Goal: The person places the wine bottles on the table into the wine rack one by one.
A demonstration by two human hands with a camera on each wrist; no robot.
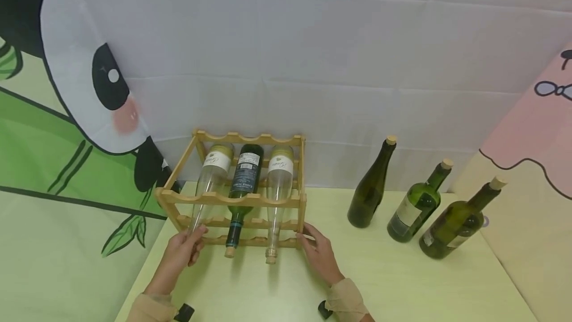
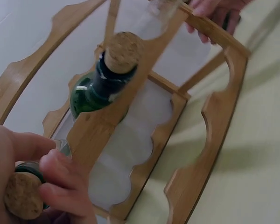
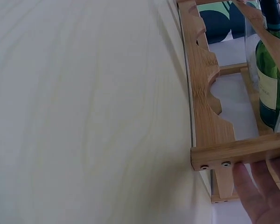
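Nearest cork [image 2: 23, 196]: left-wrist view only

Creased white backdrop [image 1: 330, 43], cartoon panda [image 1: 80, 63]; pale yellowish table [image 1: 402, 282].

Rack [image 1: 258, 200] honey-brown, grain-streaked. Clear bottles [image 1: 280, 183]: white, dark-lettered labels [image 1: 281, 164], yellowish bases [image 1: 282, 151]. Middle rack bottle [image 1: 240, 209] green, label [image 1: 245, 175] dark blue and white. Standing bottles [image 1: 367, 198] olive to green; corks [image 1: 391, 140] tan. Worktop [image 1: 402, 282] pale yellow-green, faintly grained. Backdrop [image 1: 330, 43] white, black-and-white panda print [image 1: 80, 63], pink cheek [image 1: 126, 115], green bamboo [image 1: 40, 163].
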